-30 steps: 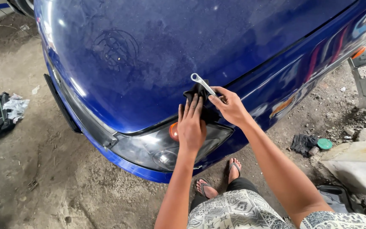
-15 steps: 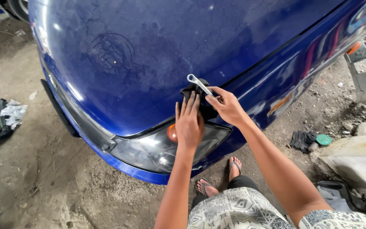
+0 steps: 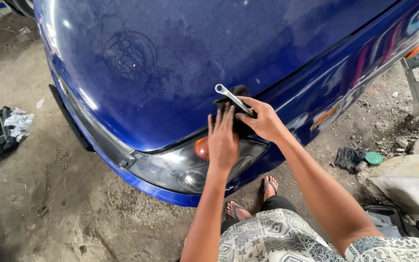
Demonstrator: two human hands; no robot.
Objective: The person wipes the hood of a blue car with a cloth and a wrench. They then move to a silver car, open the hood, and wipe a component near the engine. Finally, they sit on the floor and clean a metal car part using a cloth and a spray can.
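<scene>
Left hand (image 3: pixel 222 140) flat on headlight (image 3: pixel 180 167), right hand (image 3: pixel 263 119) gripping wrench (image 3: pixel 233 98), black cloth (image 3: pixel 241 126), blue hood (image 3: pixel 195 58)

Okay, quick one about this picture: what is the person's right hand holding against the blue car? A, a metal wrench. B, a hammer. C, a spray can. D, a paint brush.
A: the right hand grips a slim silver wrench with its ring end up on the blue hood, over a dark cloth, while the left hand lies flat on the headlight.

left hand (image 3: pixel 223 140) flat, fingers spread; right hand (image 3: pixel 263 119) gripping.
</scene>
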